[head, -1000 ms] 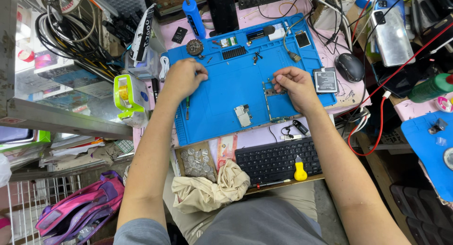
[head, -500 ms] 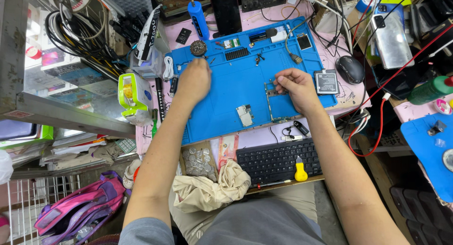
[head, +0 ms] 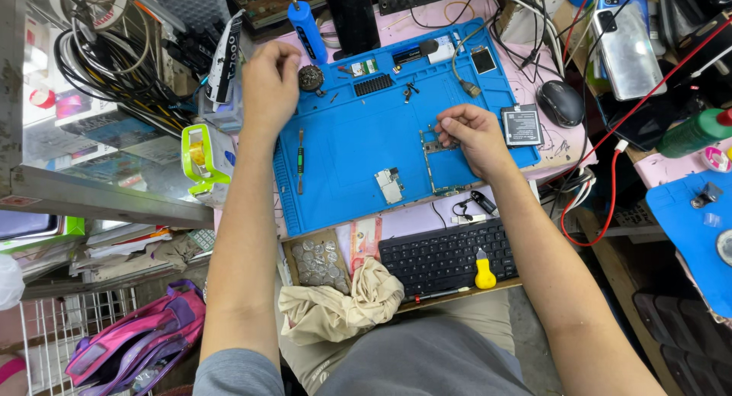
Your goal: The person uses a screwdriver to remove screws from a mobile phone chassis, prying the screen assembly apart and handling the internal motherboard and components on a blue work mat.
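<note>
A blue work mat (head: 351, 129) covers the desk in front of me. My right hand (head: 474, 133) rests on its right part, with the fingertips pinched on a long phone board frame (head: 436, 167) that lies flat on the mat. My left hand (head: 267, 79) is at the mat's far left corner with curled fingers, beside a round dark part (head: 310, 77) and a blue cylinder (head: 305, 28). Whether it holds anything is hidden. A small circuit board (head: 389, 185) and a thin tool (head: 300, 161) lie loose on the mat.
A battery (head: 522, 124) and a mouse (head: 560, 103) sit right of the mat. Nearer me are a keyboard (head: 446, 257), a yellow-handled tool (head: 484, 272), a cloth (head: 343, 304) and a tray of coins (head: 316, 262). A green tape dispenser (head: 202, 156) and cables crowd the left.
My left hand has moved from the mat's left part up to its far left corner, beside the round dark part. My right hand has stayed on the board frame.
</note>
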